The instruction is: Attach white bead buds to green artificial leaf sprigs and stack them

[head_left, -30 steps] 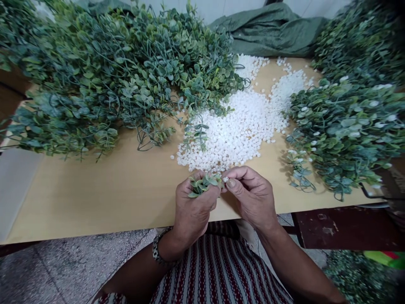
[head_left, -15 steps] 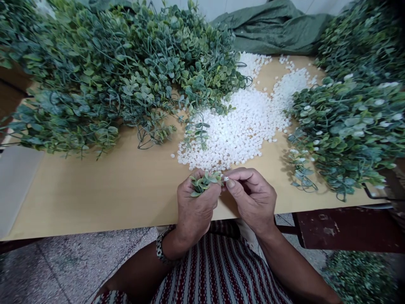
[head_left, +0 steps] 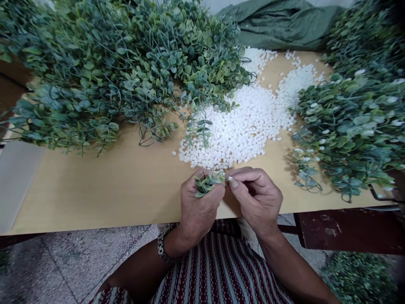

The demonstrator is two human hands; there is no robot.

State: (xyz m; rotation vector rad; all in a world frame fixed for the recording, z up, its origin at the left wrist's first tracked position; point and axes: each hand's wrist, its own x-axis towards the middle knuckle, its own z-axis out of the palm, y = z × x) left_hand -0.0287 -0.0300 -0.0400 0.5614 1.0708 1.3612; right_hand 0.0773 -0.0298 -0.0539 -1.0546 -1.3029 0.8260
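My left hand [head_left: 199,207] is closed round a small green leafy sprig [head_left: 207,183], held just above the near edge of the tan table [head_left: 95,194]. My right hand [head_left: 256,196] pinches a tiny white bead [head_left: 230,178] against the sprig's tip. Both hands touch at the fingertips. A heap of white beads [head_left: 247,122] lies on the table just beyond them.
A large pile of green artificial foliage [head_left: 110,71] covers the table's left and back. Another pile with white beads fitted [head_left: 351,122] sits at the right. A green cloth [head_left: 284,25] lies at the back. More foliage [head_left: 357,274] rests on the floor at lower right.
The view has shifted slightly; my hands stay together at the table's edge, the right fingers still working the bead at the sprig's tip.
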